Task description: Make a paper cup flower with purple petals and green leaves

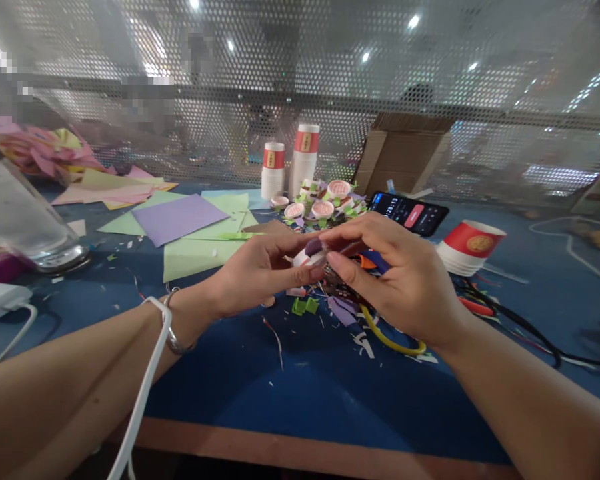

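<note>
My left hand point(265, 263) and my right hand point(397, 277) meet above the middle of the table. Between thumb and fingers, the left pinches a small white piece of paper cup point(303, 256). A dark purple bit point(313, 247) shows on top of that piece, partly hidden by my fingertips. From the other side, the curled fingers and thumb of my right hand close on its edge. Just behind them sits a pile of round white cup pieces point(323, 210) with red print and green and purple paper strips. Orange and yellow tool handles point(395, 343) lie under my right hand.
Two stacks of paper cups point(305, 160) stand at the back. Coloured paper sheets point(180, 217) lie left of centre, with a glass point(25, 213) beyond them. To the right are a phone point(410, 212), a red-and-white cup point(471, 247) and black cables point(520, 327). A white cable point(143, 400) crosses my left forearm.
</note>
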Action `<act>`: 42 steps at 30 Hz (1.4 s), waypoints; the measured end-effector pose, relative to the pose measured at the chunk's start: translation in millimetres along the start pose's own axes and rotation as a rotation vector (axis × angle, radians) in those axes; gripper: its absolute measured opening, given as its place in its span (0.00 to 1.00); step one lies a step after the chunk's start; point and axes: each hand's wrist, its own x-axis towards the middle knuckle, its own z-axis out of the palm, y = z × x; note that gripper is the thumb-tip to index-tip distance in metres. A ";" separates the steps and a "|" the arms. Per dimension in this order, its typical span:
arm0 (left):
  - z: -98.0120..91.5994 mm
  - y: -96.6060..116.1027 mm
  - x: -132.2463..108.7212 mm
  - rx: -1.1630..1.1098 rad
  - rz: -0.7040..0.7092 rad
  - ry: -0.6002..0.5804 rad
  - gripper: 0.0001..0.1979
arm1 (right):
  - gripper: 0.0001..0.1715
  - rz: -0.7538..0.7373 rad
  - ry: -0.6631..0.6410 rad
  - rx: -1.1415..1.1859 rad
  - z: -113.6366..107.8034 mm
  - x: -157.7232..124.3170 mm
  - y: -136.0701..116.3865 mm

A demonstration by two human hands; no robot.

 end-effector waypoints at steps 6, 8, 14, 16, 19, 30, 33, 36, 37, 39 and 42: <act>4.4 1.3 -1.0 -0.077 -0.065 0.002 0.15 | 0.07 -0.002 -0.004 -0.023 -0.3 0.9 -3.1; 4.7 2.5 -0.8 -0.126 -0.092 -0.005 0.17 | 0.07 0.000 -0.007 -0.022 -0.9 0.9 -3.2; 4.3 8.2 -0.9 -0.041 -0.101 -0.047 0.10 | 0.06 0.008 -0.004 -0.012 -1.7 0.3 -2.9; 4.2 9.7 -1.2 0.041 -0.075 -0.078 0.08 | 0.06 0.025 0.004 -0.005 -1.5 0.1 -2.8; 3.8 10.0 -1.8 0.127 -0.038 -0.121 0.09 | 0.06 0.050 0.016 -0.010 -1.1 -0.2 -2.7; 4.1 5.9 -1.4 0.195 -0.076 -0.201 0.17 | 0.07 0.118 0.021 0.006 -1.2 0.5 -3.7; 5.4 6.9 -2.7 0.191 -0.100 -0.144 0.15 | 0.07 0.145 -0.001 0.028 -1.1 0.6 -3.5; 5.6 7.6 -3.5 0.183 -0.096 -0.095 0.14 | 0.07 0.151 -0.032 0.050 -0.6 0.5 -2.3; 5.5 7.7 -3.6 0.179 -0.096 -0.095 0.13 | 0.07 0.152 -0.041 0.052 -0.4 0.4 -1.7; 5.5 7.6 -3.7 0.165 -0.106 -0.100 0.13 | 0.08 0.165 -0.053 0.053 0.1 0.3 -0.6; 6.0 5.8 -3.5 0.134 -0.137 -0.099 0.12 | 0.07 0.192 -0.062 0.053 0.7 0.1 0.8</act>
